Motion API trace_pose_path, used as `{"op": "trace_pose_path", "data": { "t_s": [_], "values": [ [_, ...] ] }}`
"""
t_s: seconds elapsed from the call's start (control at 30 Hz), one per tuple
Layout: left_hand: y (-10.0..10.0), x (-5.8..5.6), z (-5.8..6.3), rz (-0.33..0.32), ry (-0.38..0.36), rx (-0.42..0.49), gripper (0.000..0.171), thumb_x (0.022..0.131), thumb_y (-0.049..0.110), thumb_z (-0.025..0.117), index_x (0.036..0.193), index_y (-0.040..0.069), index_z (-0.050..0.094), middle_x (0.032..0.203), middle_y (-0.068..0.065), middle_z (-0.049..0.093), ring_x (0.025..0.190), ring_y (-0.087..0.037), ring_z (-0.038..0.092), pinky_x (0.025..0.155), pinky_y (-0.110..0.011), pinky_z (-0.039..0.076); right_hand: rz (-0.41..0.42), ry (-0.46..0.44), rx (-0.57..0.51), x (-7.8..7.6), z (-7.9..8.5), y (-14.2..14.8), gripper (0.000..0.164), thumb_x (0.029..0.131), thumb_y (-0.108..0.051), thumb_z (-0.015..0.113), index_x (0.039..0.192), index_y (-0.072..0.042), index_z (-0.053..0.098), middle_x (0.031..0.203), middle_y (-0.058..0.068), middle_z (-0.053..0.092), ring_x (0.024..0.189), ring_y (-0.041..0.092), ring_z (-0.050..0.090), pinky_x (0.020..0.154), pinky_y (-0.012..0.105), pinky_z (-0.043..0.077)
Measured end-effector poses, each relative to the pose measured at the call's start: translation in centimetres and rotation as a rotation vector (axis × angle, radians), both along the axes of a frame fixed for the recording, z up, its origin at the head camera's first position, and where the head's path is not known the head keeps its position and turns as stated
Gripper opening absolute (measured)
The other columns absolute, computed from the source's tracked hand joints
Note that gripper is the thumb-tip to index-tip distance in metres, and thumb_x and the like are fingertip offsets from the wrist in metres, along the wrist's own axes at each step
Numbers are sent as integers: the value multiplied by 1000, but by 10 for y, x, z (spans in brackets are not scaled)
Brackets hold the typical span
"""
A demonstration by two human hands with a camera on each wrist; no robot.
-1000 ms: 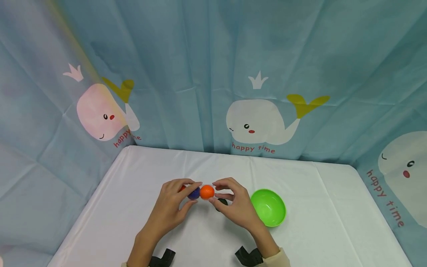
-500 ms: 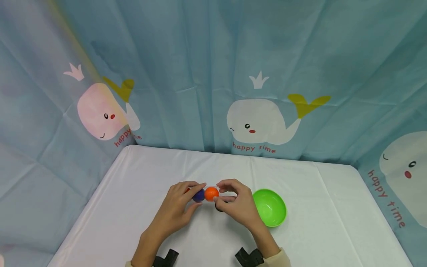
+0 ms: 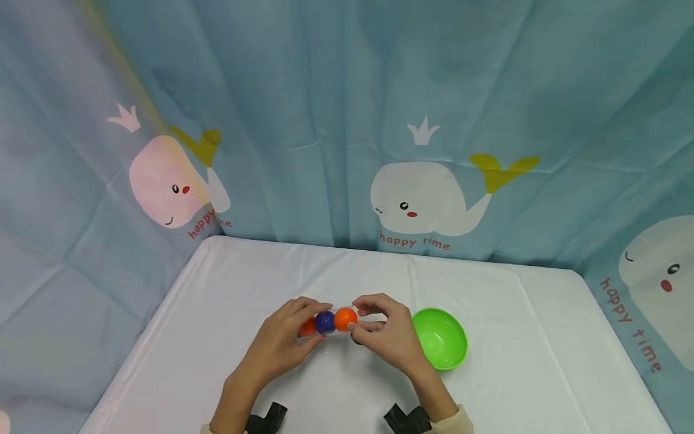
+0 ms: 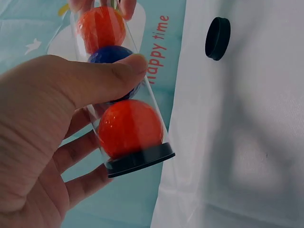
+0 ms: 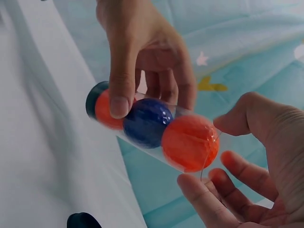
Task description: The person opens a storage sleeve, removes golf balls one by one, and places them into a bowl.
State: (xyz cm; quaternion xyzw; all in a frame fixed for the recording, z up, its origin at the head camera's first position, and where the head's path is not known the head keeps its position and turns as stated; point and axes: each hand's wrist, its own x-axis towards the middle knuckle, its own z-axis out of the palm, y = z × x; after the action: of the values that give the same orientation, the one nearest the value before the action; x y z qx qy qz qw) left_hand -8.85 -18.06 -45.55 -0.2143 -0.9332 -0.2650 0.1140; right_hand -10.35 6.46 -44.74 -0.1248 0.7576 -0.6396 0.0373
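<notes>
A clear tube (image 4: 153, 107) holds a row of balls: an orange ball (image 5: 192, 142) at the open end, a dark blue ball (image 5: 147, 123) in the middle and another orange ball (image 4: 130, 128) against the black end cap (image 4: 140, 159). My left hand (image 3: 282, 342) grips the tube near its capped end, thumb across the blue ball in the left wrist view. At the open rim, my right hand (image 3: 389, 331) pinches the tube between thumb and fingertip. A loose black cap (image 4: 218, 39) lies on the table below, mostly hidden by my right hand in the head view.
A green bowl (image 3: 441, 340) stands on the white-covered table (image 3: 520, 361), just right of my right forearm. A blue curtain (image 3: 303, 120) with whale prints hangs along the table's back and sides.
The tube with its balls has shifted a little to the right and nearer to me. The left orange ball shows more between my left fingers. My right fingertips have come in onto the rim.
</notes>
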Motion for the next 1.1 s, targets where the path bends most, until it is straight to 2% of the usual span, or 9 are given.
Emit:
{"op": "trace_pose_path", "data": {
  "t_s": [0.1,0.23,0.4,0.53,0.6,0.73,0.83,1.0,1.1],
  "values": [
    [0,-2,0,-12,-3,14,56,80,27,95,132,27,72,122,11,70,115,-10,68,96,-35,63,-4,-6,-6,0,1,3,34,83,-6,82,117,-8,76,121,14,72,106,23,71,82,27,66],
    [0,-4,1,-31,44,0,54,83,27,92,134,27,71,124,10,70,116,-11,68,96,-36,63,15,12,-8,-2,2,6,34,85,-8,84,118,-10,75,123,16,71,107,22,71,84,30,66],
    [-2,-6,3,-21,137,-49,55,83,23,92,135,27,71,127,6,69,120,-17,66,104,-45,58,84,62,18,-6,-1,11,39,89,-16,86,126,-12,72,127,12,71,115,26,71,93,37,64],
    [0,-7,5,-13,177,-67,61,81,17,93,136,27,71,129,2,69,124,-23,63,111,-51,52,96,71,-10,-8,-4,16,38,92,-18,84,129,-12,72,130,14,68,120,33,69,97,32,63],
    [2,-7,5,-13,185,-71,62,80,16,94,137,28,70,131,1,68,125,-25,62,113,-52,50,82,57,-43,-7,-6,17,38,93,-17,82,130,-10,72,132,19,66,121,37,67,96,28,63],
    [2,-4,8,13,214,-79,65,78,14,95,136,29,71,131,1,68,125,-27,61,113,-54,48,73,15,-90,-5,-11,16,38,95,-13,80,132,-10,70,134,24,65,118,34,67,93,23,63],
    [-4,-1,10,35,264,-90,67,75,11,96,135,29,72,129,-1,68,122,-28,61,112,-54,48,90,-23,-109,-7,-13,9,39,96,-15,79,133,-11,70,135,21,66,118,27,68,93,23,63],
    [-13,2,17,37,374,-110,71,71,7,97,134,27,72,127,-4,69,119,-30,60,108,-53,47,99,-75,-140,-8,-11,-1,43,95,-18,80,135,-9,69,136,15,68,120,24,68,93,24,63],
    [-14,4,21,30,395,-103,71,71,6,97,134,26,72,127,-5,68,119,-30,59,108,-52,47,85,-100,-161,-6,-9,-3,45,95,-19,80,136,-5,68,135,13,69,119,22,68,93,24,63]
  ]
}}
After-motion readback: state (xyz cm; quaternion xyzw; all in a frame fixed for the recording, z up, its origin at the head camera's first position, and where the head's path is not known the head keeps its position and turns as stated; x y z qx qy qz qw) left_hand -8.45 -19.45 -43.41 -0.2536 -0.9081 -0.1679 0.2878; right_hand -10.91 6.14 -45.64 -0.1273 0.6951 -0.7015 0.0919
